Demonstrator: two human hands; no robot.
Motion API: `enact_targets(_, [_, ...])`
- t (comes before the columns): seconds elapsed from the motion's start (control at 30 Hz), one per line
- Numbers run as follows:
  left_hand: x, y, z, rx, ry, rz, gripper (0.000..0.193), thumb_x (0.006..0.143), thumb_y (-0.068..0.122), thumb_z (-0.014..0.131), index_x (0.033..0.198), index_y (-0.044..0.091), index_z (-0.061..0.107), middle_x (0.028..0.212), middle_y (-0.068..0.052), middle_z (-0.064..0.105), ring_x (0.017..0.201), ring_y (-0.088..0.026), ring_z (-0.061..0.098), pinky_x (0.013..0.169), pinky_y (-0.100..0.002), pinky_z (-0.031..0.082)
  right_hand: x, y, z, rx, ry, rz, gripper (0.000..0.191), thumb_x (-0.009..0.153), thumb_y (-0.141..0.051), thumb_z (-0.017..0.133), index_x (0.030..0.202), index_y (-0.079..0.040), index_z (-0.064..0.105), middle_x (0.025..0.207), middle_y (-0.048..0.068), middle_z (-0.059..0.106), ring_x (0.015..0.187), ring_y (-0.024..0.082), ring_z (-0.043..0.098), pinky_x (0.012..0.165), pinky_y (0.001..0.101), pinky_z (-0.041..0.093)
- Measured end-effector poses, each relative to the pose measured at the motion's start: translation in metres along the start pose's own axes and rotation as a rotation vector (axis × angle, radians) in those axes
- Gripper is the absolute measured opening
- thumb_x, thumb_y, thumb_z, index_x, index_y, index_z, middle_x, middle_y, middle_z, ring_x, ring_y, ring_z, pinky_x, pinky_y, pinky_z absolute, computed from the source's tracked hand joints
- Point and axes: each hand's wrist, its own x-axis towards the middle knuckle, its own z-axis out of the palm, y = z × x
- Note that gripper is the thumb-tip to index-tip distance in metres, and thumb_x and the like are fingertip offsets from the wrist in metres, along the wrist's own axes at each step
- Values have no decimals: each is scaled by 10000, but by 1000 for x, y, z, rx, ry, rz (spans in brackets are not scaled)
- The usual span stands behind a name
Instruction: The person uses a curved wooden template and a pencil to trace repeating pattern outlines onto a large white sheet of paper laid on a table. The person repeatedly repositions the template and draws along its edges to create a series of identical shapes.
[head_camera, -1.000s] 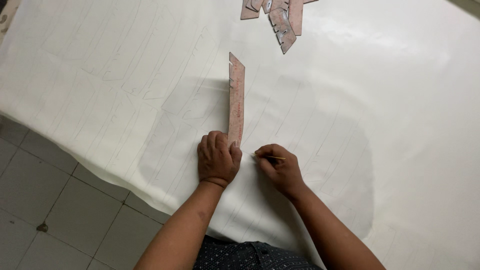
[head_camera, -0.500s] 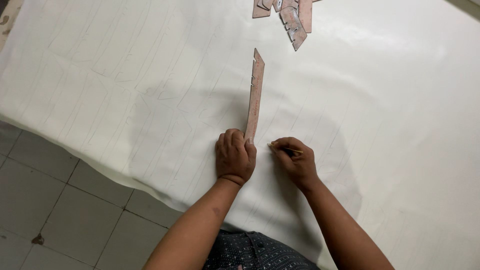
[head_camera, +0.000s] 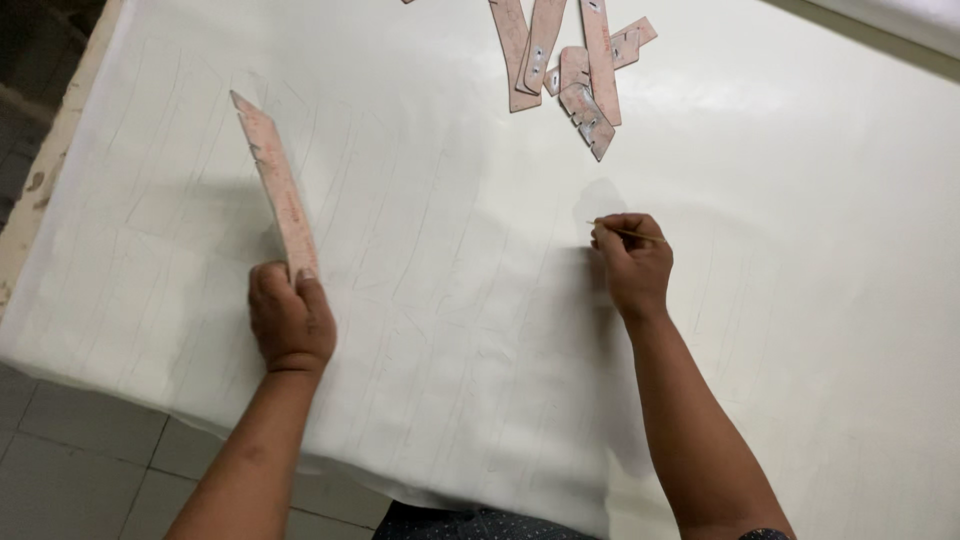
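My left hand grips the near end of a long, narrow pinkish cardboard pattern piece, which points away from me over the left part of the white fabric. My right hand rests near the middle of the fabric, fingers closed on a thin pencil-like marker whose tip points left. Faint drawn outlines cover the fabric around both hands. The two hands are well apart.
A pile of several pinkish cardboard pattern pieces lies at the far middle of the fabric. The table's near-left edge drops to a tiled floor. A dark patterned garment shows at the bottom edge.
My left hand has carried the pattern piece away to the left. My right hand with the marker has moved farther up the fabric, and the two hands have separated.
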Motion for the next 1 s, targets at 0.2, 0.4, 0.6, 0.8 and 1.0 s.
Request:
enact_targets(0.2, [11, -36, -12, 129, -51, 106, 232, 1017, 203, 532, 1091, -14, 497, 1095, -212, 577, 968, -384, 569, 887, -519, 489, 29, 7, 22, 30, 158, 14, 71, 970, -34, 679, 1027, -29, 637, 932, 52, 694, 795, 90, 618, 706, 235, 521])
enact_targets(0.4, [4, -34, -11, 112, -36, 126, 237, 1007, 206, 554, 1078, -12, 493, 1112, -211, 586, 999, -385, 579, 906, -518, 492, 36, 15, 27, 7, 216, -32, 80, 963, -36, 690, 1003, -31, 620, 932, 40, 706, 797, 76, 635, 704, 225, 526])
enact_targets(0.6, [3, -29, -16, 98, -25, 166, 257, 1008, 208, 546, 1111, -20, 486, 1129, -210, 576, 1011, -385, 575, 912, -513, 492, 33, 18, 26, -61, 234, -39, 85, 972, -39, 715, 1015, -22, 643, 961, 48, 717, 830, 65, 646, 728, 213, 529])
enact_targets(0.8, [4, -28, -16, 111, -53, 152, 251, 1002, 203, 539, 1115, -13, 478, 1120, -209, 570, 998, -374, 573, 897, -513, 493, 33, 19, 26, -75, 223, 22, 64, 957, -41, 697, 996, -30, 648, 916, 48, 706, 743, 74, 601, 637, 230, 486])
enact_targets(1.0, [4, -29, -15, 94, -35, 159, 235, 1011, 204, 535, 1096, -4, 467, 1120, -208, 568, 1007, -378, 570, 908, -519, 489, 35, 19, 26, -44, 174, -83, 45, 970, -24, 705, 1001, -28, 672, 986, 29, 724, 888, 52, 664, 799, 204, 546])
